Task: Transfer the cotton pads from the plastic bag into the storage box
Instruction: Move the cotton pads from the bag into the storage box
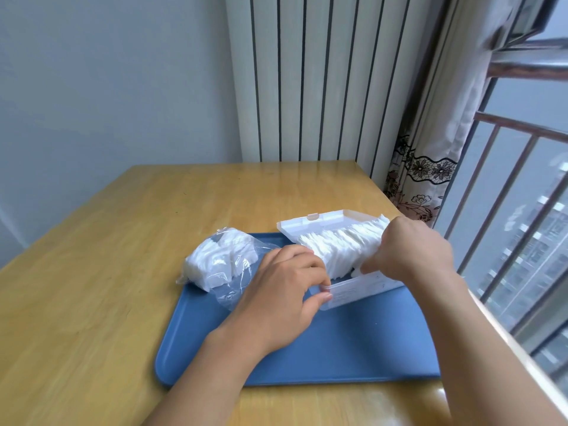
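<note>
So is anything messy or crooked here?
A bit. The pads in the box stick up above its rim in a slanted, uneven row, so they look overfull. The left hand holds the box's end and the right hand presses the pads. Nothing spilled.

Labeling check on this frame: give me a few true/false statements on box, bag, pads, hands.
1. The storage box lid is closed. False: it stands open.
2. The plastic bag still holds cotton pads. True.
3. The left hand grips the box's near corner. True.
4. The right hand rests idle on the table. False: it holds the row of pads in the box.
5. The box sits on the blue tray. True.
</note>
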`<state>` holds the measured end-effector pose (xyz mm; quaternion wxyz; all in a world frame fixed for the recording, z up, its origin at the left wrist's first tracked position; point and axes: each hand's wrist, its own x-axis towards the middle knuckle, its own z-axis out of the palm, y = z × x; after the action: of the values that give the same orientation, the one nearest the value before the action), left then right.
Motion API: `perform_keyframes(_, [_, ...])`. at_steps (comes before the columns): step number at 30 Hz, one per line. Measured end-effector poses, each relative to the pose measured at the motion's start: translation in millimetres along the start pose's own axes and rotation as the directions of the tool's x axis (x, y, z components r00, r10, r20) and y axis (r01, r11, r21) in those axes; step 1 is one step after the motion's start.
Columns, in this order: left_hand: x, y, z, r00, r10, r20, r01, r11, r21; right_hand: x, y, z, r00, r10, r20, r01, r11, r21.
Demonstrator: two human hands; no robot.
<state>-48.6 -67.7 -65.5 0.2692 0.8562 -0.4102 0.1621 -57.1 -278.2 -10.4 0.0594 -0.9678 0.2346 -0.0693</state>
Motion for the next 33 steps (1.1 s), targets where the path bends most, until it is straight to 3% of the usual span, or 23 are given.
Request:
perform_keyframes(5, [0, 1, 1, 1.0, -0.012, -0.008, 0.012, 1.0, -0.022, -8, 5, -1, 0.999, -0.029, 0.023, 0.025, 0.989, 0.144])
perform_keyframes(8, [-1, 0, 2, 1.0, -0.013, -0.007, 0.013, 0.999, -0.033, -8, 17, -7, 0.995, -0.085, 0.049, 0.058, 0.914, 0.401])
perform_keyframes(12, [0, -2, 2, 1.0, -0.015, -0.003, 0.015, 0.999, -0.041, -5, 30, -21, 0.955, -0.154, -0.253, 0.281, 0.744, 0.606])
perform_keyframes(13, [0, -2, 2, 1.0, -0.015, -0.005, 0.014, 0.999, -0.036, -8, 29, -26, 0.951, -0.179, -0.254, 0.306, 0.683, 0.663])
perform_keyframes(15, [1, -2, 2, 1.0, -0.015, -0.007, 0.014, 0.999, -0.032, -18, 19, -29, 0.952, -0.297, -0.066, 0.254, 0.655, 0.712])
perform_keyframes(17, [1, -1, 2, 1.0, -0.012, -0.008, 0.012, 0.999, -0.03, -26, 8, -23, 0.919, -0.355, 0.173, 0.192, 0.784, 0.591])
perform_keyframes(19, [1, -1, 1, 1.0, -0.006, -0.009, 0.006, 1.0, -0.027, -31, -1, -16, 0.894, -0.31, 0.324, 0.169, 0.902, 0.398])
perform_keyframes(21, [1, -2, 1, 1.0, -0.008, -0.011, 0.007, 0.999, -0.033, -33, -5, -14, 0.877, -0.259, 0.405, 0.144, 0.945, 0.292])
perform_keyframes(25, [1, -3, 0, 1.0, -0.001, -0.007, 0.001, 0.999, -0.042, -32, -4, -16, 0.874, -0.203, 0.442, 0.12, 0.971, 0.209])
perform_keyframes(28, [0, -2, 1, 1.0, 0.003, -0.001, -0.003, 0.999, -0.04, -33, -5, -12, 0.825, -0.264, 0.5, 0.196, 0.963, 0.185])
perform_keyframes(31, [0, 2, -4, 0.999, 0.019, -0.027, -0.021, 0.996, -0.086, -34, -5, -13, 0.774, -0.419, 0.475, 0.218, 0.88, 0.421])
perform_keyframes(33, [2, 7, -16, 0.99, -0.017, -0.141, -0.007, 0.986, -0.165, -33, -3, -18, 0.814, -0.517, 0.267, 0.239, 0.715, 0.657])
